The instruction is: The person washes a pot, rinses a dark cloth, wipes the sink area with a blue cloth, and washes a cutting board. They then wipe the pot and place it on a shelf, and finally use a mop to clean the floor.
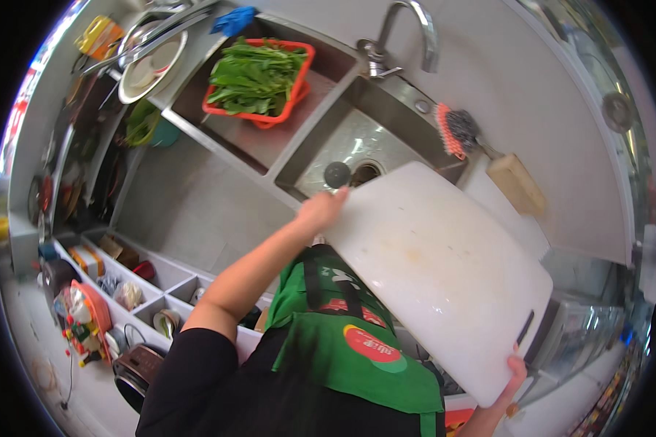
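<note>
A large white plastic cutting board point(443, 262) spans the space before me, tilted over the front right of the right sink basin point(339, 136). My left hand point(323, 209) grips its near-left corner beside the basin's front edge. At the opposite end, my right hand point(514, 374) holds the board's lower right edge, close to its dark handle slot point(525, 326). Small dark flecks and a faint yellowish stain mark the board. Inside the basin, a round dark drain plug point(337, 175) lies by the open drain point(366, 172). The board hides the basin's near right part.
Leafy greens point(257, 76) fill a red plastic basket point(304, 65) in the left basin. A chrome faucet point(382, 43) rises behind the sink. Scrubbers point(459, 128) and a beige block point(516, 183) sit at right. Left are a blue cloth point(233, 21) and a white bowl point(153, 71).
</note>
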Available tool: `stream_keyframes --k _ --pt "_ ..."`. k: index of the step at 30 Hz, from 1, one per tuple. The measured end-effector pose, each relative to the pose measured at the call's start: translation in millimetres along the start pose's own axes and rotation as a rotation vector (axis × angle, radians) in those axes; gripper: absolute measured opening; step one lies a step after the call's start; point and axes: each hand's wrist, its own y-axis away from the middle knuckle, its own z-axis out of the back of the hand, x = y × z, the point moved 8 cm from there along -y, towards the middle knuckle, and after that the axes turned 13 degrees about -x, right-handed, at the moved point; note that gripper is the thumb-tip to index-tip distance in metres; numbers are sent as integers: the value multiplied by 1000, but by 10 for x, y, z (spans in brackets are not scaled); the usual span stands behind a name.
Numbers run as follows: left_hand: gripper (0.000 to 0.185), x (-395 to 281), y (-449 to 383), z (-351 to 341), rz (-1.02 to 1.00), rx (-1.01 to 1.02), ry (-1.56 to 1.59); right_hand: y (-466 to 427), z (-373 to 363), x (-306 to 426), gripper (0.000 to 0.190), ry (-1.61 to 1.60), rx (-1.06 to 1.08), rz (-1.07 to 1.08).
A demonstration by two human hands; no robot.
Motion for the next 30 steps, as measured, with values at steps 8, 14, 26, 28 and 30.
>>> stream_keyframes --k 8,14,26,28,30 --pt "45 -402 -693 556 -631 -263 -240 -265 -1186 -1 65 -5 135 -157" --pt "50 -2225 -1003 780 -1054 -401 -46 -344 -2032 -64 59 -8 166 -168" --pt "48 -2306 -751 568 -1162 62 59 -147 -3035 72 56 -68 92 -242" --pt "50 -2333 -229 314 -1004 639 267 -91 -3157 90 53 -28 92 -214" --pt "58 -2482 420 279 -1127 938 394 -39 -3253 49 54 -28 97 -226"
